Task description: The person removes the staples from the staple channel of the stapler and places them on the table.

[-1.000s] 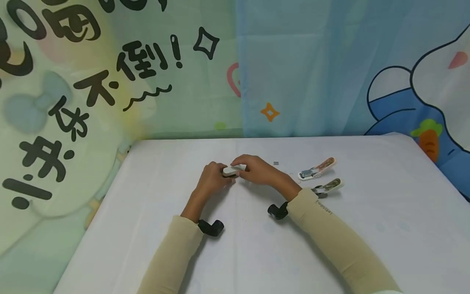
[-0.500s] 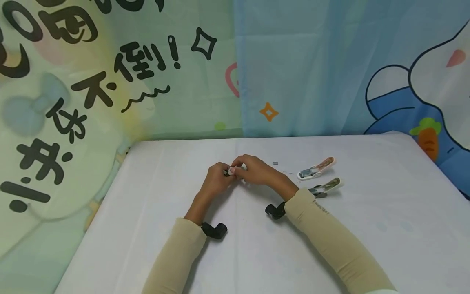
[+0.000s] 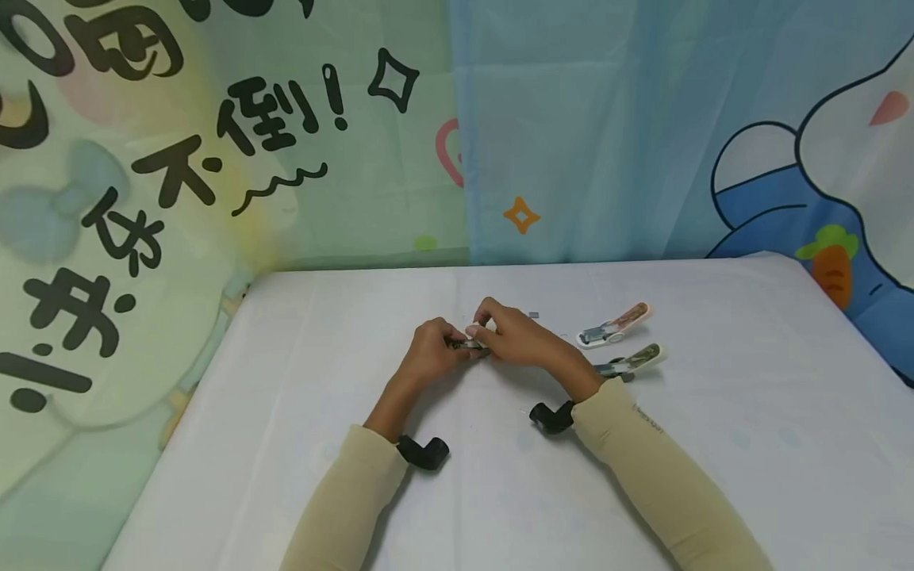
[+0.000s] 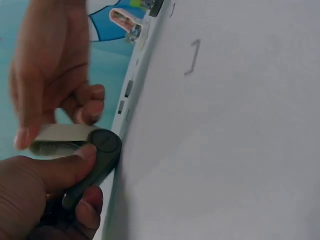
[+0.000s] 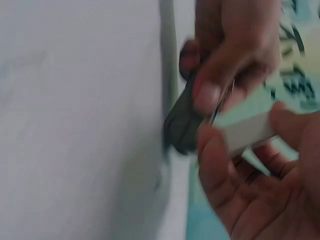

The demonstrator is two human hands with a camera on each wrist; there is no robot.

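Both hands hold a nail clipper [image 3: 468, 344], which has a dark grey-green part with a round pivot [image 4: 105, 141] and a pale cream arm [image 4: 70, 132]. My left hand [image 3: 432, 353] pinches the dark part, its thumb lying by the pivot in the left wrist view. Seen from the right wrist, my right hand [image 5: 260, 185] pinches the pale arm between thumb and finger. The arm stands at an angle to the dark part. Thin metal shows beside it, though blur hides details.
Two more clippers lie on the white table [image 3: 643, 460] right of my hands: one with a reddish-brown lever [image 3: 616, 325], one with a green lever [image 3: 630, 362]. A small grey piece [image 3: 533, 315] lies behind my right hand. A printed curtain [image 3: 571, 143] hangs behind.
Both hands have shifted slightly right with the clipper. Its pale side faced up a second ago; it has been turned, and metal now shows between the hands.
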